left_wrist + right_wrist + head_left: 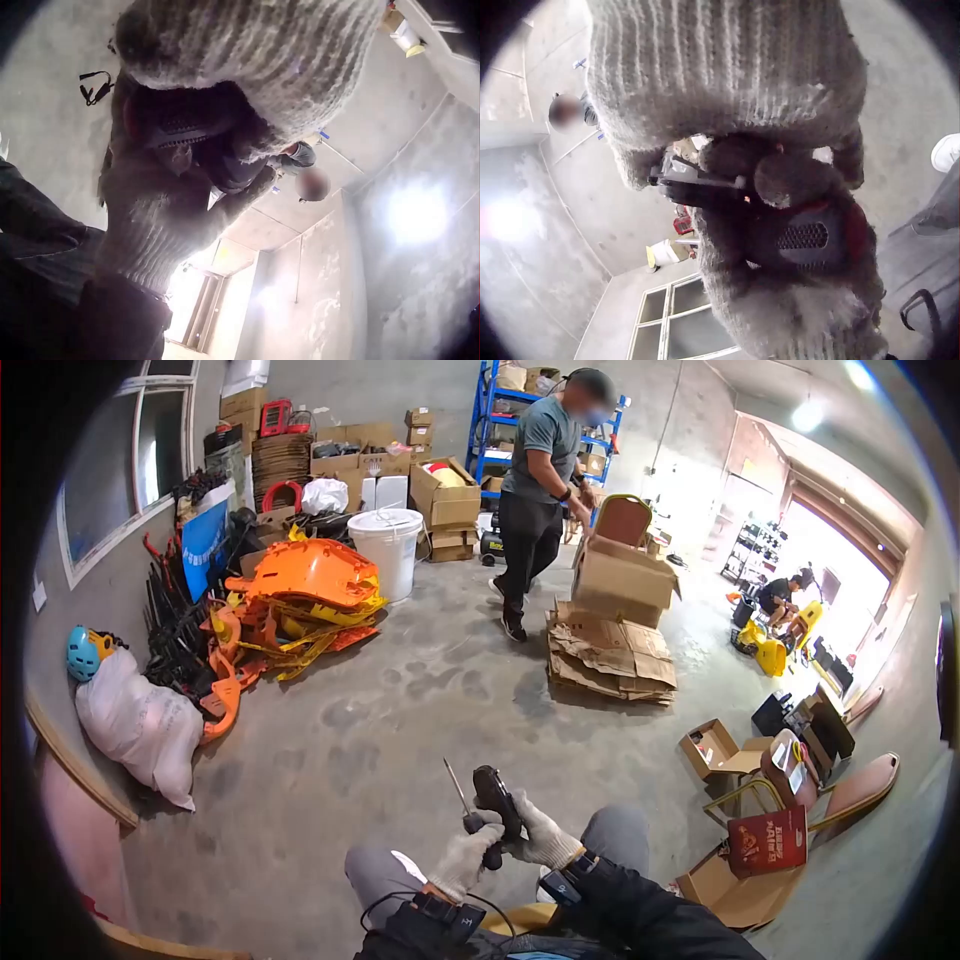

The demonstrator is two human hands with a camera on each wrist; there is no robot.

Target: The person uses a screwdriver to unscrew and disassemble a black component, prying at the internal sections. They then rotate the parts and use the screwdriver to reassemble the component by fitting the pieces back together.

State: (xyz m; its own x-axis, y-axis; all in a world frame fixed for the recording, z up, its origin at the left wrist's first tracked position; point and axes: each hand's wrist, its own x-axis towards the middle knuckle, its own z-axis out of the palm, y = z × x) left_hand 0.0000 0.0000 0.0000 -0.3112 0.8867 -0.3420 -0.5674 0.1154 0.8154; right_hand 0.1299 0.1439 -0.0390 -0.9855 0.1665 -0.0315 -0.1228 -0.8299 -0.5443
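Note:
Both hands wear pale knitted gloves and meet above the lap in the head view. The left hand (462,860) grips a screwdriver (456,784), its thin metal shaft slanting up and left. Curled round a dark curved device (494,796) is the right hand (545,834), just right of the left one. In the right wrist view the device (802,238) shows a mesh patch and red edges, between the right hand (727,67) above and the left hand (795,315) below. Gloves hide much of it in the left wrist view, where the left hand (262,45) covers the top.
Flattened cardboard (612,660) is stacked on the floor ahead, with a standing person (545,470) behind it. Orange and yellow plastic parts (310,572) and a white sack (145,725) lie left. A chair (865,788) and open boxes (712,748) stand right.

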